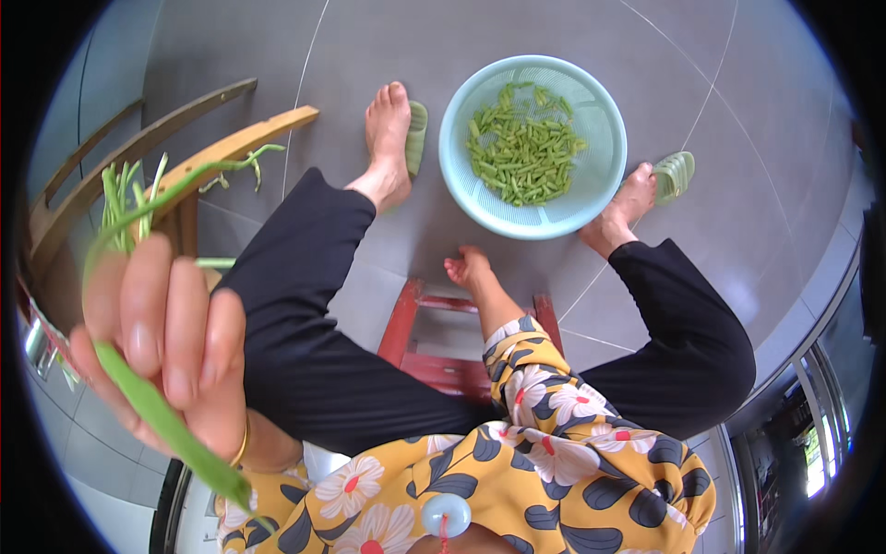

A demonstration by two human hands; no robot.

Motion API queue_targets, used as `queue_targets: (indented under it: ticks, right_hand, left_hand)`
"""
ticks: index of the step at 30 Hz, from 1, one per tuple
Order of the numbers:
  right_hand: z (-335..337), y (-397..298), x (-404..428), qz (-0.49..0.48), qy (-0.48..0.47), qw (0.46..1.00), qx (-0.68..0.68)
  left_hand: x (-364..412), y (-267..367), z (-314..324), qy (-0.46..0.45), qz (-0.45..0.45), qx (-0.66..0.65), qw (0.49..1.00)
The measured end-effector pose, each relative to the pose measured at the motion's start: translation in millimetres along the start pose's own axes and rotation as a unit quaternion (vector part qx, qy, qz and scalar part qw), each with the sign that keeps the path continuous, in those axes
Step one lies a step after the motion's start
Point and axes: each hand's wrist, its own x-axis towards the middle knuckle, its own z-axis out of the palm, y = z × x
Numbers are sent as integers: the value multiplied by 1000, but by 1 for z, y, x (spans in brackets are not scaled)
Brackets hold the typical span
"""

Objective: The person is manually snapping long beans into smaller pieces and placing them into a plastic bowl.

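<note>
My left hand [169,332] is raised close to the camera at the left, with a long green bean pod [173,422] gripped between thumb and fingers. The pod's wide end hangs toward my shirt, and a thin green length rises behind the fingers. Low between my knees, my right hand [469,266] hangs with loosely bent fingers and no visible object in it. Just beyond it stands a light-blue plastic colander basket [533,232] on the floor. Short cut pieces of green bean [526,156] lie in its middle.
A wooden chair [235,142] stands at the left, with a bunch of long green beans [121,197] at it. Under me is a red wooden stool [443,370]. My bare feet rest near green slippers [417,138] on grey floor tiles [367,41].
</note>
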Motion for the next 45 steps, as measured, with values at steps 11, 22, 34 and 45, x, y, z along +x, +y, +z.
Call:
queue_targets:
  ticks: [11,22,34,45]
  right_hand:
    - [-31,-13,-57,-76,-178,966,-174]
    - [-9,-45,-169,-198,-494,845,-45]
    - [-15,40,1,35,-22,999,32]
    - [-3,7,6,-10,23,999,-33]
  left_hand:
    - [6,-30,-18,-16,-47,-13,999]
    - [-7,-24,8,-35,-53,10,998]
    - [7,-23,3,23,-68,24,997]
    - [7,-26,1,24,-42,28,998]
